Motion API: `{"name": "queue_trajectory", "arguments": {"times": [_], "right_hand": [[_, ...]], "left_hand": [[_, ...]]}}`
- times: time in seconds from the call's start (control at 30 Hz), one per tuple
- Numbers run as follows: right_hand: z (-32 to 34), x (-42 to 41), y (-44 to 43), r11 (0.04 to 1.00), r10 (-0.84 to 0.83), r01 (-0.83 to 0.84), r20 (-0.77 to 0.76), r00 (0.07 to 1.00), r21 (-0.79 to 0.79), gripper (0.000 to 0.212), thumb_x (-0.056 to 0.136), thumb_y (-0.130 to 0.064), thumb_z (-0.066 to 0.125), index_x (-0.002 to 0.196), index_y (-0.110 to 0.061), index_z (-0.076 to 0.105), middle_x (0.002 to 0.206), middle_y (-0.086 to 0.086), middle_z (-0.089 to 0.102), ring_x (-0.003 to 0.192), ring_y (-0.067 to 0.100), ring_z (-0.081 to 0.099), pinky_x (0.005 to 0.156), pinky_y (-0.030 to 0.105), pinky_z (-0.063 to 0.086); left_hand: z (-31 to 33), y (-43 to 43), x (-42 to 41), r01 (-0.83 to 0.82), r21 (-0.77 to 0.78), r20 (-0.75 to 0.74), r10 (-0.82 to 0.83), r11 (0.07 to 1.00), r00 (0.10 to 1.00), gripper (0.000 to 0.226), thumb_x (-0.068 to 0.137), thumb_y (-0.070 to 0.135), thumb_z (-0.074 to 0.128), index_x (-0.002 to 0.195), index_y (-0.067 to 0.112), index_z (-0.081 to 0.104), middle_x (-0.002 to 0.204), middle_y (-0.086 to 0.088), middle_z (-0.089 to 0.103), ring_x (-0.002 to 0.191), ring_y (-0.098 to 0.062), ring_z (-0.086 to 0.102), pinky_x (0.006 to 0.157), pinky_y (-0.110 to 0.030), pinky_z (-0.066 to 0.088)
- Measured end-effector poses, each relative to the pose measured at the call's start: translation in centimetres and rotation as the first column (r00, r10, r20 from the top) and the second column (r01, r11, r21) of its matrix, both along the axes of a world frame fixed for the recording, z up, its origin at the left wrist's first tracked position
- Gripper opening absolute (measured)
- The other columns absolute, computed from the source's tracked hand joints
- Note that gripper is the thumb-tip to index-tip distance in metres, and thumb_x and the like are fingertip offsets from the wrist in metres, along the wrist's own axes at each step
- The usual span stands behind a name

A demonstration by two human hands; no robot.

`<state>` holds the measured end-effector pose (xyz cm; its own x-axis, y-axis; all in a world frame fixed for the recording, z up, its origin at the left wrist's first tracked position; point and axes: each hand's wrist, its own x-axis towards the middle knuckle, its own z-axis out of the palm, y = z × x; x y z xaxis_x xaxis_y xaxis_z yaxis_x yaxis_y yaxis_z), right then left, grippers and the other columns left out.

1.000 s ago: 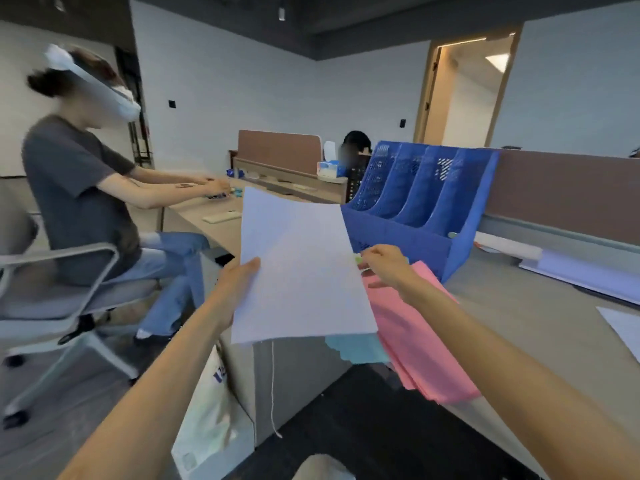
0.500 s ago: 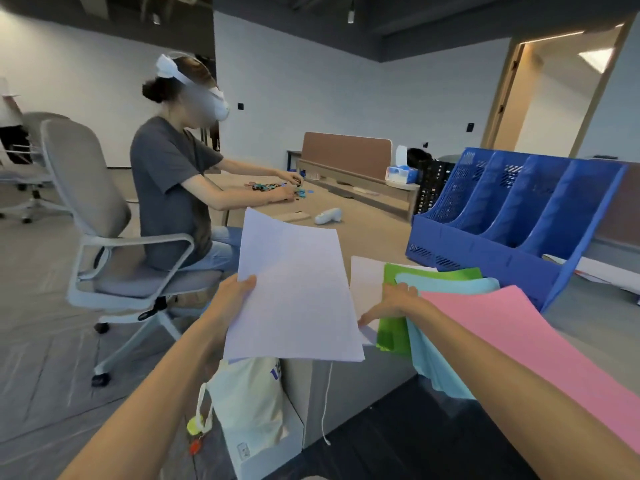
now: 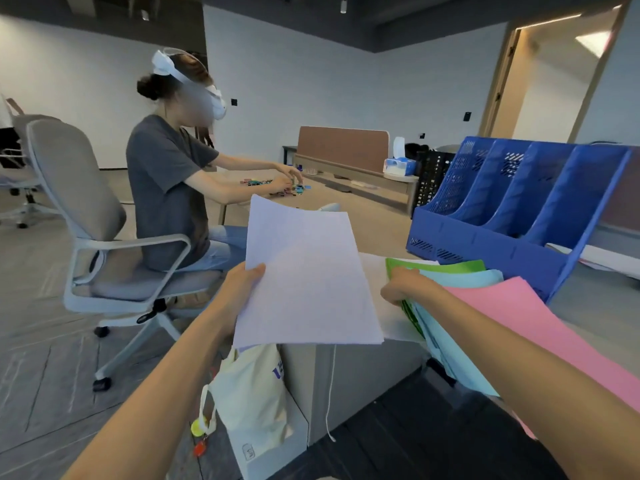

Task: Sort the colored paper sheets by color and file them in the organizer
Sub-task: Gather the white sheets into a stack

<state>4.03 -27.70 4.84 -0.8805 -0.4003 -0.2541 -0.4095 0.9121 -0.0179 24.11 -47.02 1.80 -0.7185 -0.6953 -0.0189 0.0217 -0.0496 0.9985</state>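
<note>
Left hand [image 3: 242, 289]: thumb on top, fingers underneath, pinching a white sheet [image 3: 304, 278] at its left edge. The sheet is held up off the desk [image 3: 374, 223], tilted, its near edge hanging past the desk's front.

Right hand [image 3: 403, 287]: fingers curled over the left edge of the green sheet [image 3: 446, 266], gripping it. How many sheets are in that pinch I cannot tell.

The pile is fanned out on the desk under my right forearm. A pink sheet [image 3: 540, 327] lies on top, a light blue sheet [image 3: 457, 282] below it, and the green one below that. A second white sheet [image 3: 374, 271] lies flat at the bottom. The pink and light blue ones overhang the desk's front edge.

The blue organizer [image 3: 502, 244] stands on the desk just beyond the pile. It has four slanted slots, open toward me.

To the left, another person [image 3: 166, 188] in a headset sits in a grey chair [image 3: 69, 188], hands on small coloured pieces. A cloth bag [image 3: 249, 400] sits on the floor against the desk.
</note>
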Motion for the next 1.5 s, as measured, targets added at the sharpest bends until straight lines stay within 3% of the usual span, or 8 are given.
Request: {"name": "queue_trajectory", "arguments": {"times": [0.17, 0.3, 0.53, 0.67, 0.97, 1.13, 1.33, 1.5], "right_hand": [[2.4, -1.4, 2.1, 0.998, 0.022, -0.020, 0.036, 0.999, -0.062, 0.013, 0.087, -0.002, 0.044, 0.100, -0.004, 0.043, 0.108, 0.016, 0.051, 0.090, 0.027, 0.048, 0.067, 0.026, 0.038], [4.0, -3.3, 3.3, 0.991, -0.010, 0.006, -0.023, 1.000, -0.133, 0.034, 0.091, -0.003, 0.046, 0.124, 0.003, 0.050, 0.132, 0.019, 0.048, 0.104, 0.030, 0.051, 0.075, 0.029, 0.039], [5.8, -5.1, 6.1, 0.962, -0.011, 0.022, 0.040, 0.999, -0.273, 0.018, 0.091, -0.004, 0.049, 0.108, -0.003, 0.054, 0.089, 0.010, 0.057, 0.078, 0.026, 0.048, 0.052, 0.024, 0.037], [6.6, -5.8, 6.6, 0.971, -0.056, 0.068, 0.057, 0.997, -0.228, 0.036, 0.083, 0.002, 0.055, 0.118, 0.010, 0.055, 0.098, 0.017, 0.053, 0.056, 0.022, 0.045, 0.046, 0.026, 0.033], [6.6, -4.0, 7.7, 0.868, -0.072, 0.136, 0.152, 0.986, -0.477, 0.016, 0.090, 0.003, 0.041, 0.075, -0.001, 0.041, 0.070, 0.011, 0.044, 0.051, 0.019, 0.040, 0.033, 0.013, 0.029], [3.2, -2.7, 5.3, 0.817, -0.013, 0.116, 0.182, 0.983, -0.565, 0.012, 0.082, 0.003, 0.038, 0.080, -0.008, 0.038, 0.075, 0.009, 0.037, 0.060, 0.019, 0.035, 0.049, 0.024, 0.024], [-0.2, -1.0, 2.8, 0.859, 0.114, 0.037, 0.260, 0.959, -0.510, 0.046, 0.082, -0.008, 0.056, 0.127, -0.007, 0.047, 0.122, 0.008, 0.046, 0.108, 0.024, 0.047, 0.076, 0.027, 0.041], [-0.3, -0.4, 0.7, 0.634, 0.172, 0.047, 0.200, 0.965, -0.772, 0.053, 0.085, -0.005, 0.059, 0.137, -0.005, 0.049, 0.140, 0.012, 0.047, 0.125, 0.024, 0.045, 0.087, 0.022, 0.034]], "left_hand": [[1.1, 0.9, -3.3, 0.048, 0.018, -0.002, -0.048, 0.999, 0.999, 0.020, 0.098, 0.019, 0.047, 0.109, 0.009, 0.061, 0.105, -0.016, 0.068, 0.089, -0.033, 0.063, 0.094, -0.052, 0.047], [0.9, 2.0, -6.7, 0.062, -0.064, 0.095, -0.056, 0.996, 0.994, 0.016, 0.098, 0.012, 0.046, 0.093, 0.011, 0.061, 0.087, -0.009, 0.064, 0.073, -0.024, 0.058, 0.077, -0.036, 0.048], [0.6, 5.1, -12.3, 0.166, -0.162, 0.293, -0.113, 0.973, 0.949, 0.016, 0.096, 0.006, 0.044, 0.081, 0.005, 0.050, 0.089, -0.015, 0.051, 0.079, -0.024, 0.049, 0.057, -0.029, 0.034], [0.3, 7.2, -15.3, 0.212, -0.129, 0.324, -0.161, 0.969, 0.932, 0.017, 0.095, 0.007, 0.044, 0.078, 0.007, 0.049, 0.080, -0.016, 0.048, 0.071, -0.025, 0.045, 0.063, -0.034, 0.035], [-1.0, 9.6, -19.8, 0.343, -0.219, 0.496, -0.199, 0.913, 0.845, 0.015, 0.095, 0.009, 0.045, 0.106, 0.000, 0.047, 0.093, -0.012, 0.053, 0.074, -0.025, 0.052, 0.061, -0.029, 0.041], [-1.4, 8.8, -18.7, 0.294, -0.334, 0.505, -0.094, 0.895, 0.858, 0.056, 0.096, 0.024, 0.045, 0.137, -0.005, 0.020, 0.117, -0.017, 0.052, 0.101, -0.033, 0.057, 0.071, -0.032, 0.046], [-0.6, 9.5, -14.2, 0.291, -0.382, 0.472, -0.086, 0.877, 0.877, 0.039, 0.092, 0.018, 0.044, 0.130, 0.007, 0.043, 0.123, -0.015, 0.053, 0.105, -0.031, 0.059, 0.065, -0.038, 0.059], [1.1, 9.9, -9.8, 0.247, -0.318, 0.386, -0.113, 0.915, 0.915, 0.048, 0.073, 0.029, 0.047, 0.117, 0.016, 0.060, 0.119, -0.008, 0.059, 0.108, -0.025, 0.056, 0.092, -0.043, 0.053]]}}
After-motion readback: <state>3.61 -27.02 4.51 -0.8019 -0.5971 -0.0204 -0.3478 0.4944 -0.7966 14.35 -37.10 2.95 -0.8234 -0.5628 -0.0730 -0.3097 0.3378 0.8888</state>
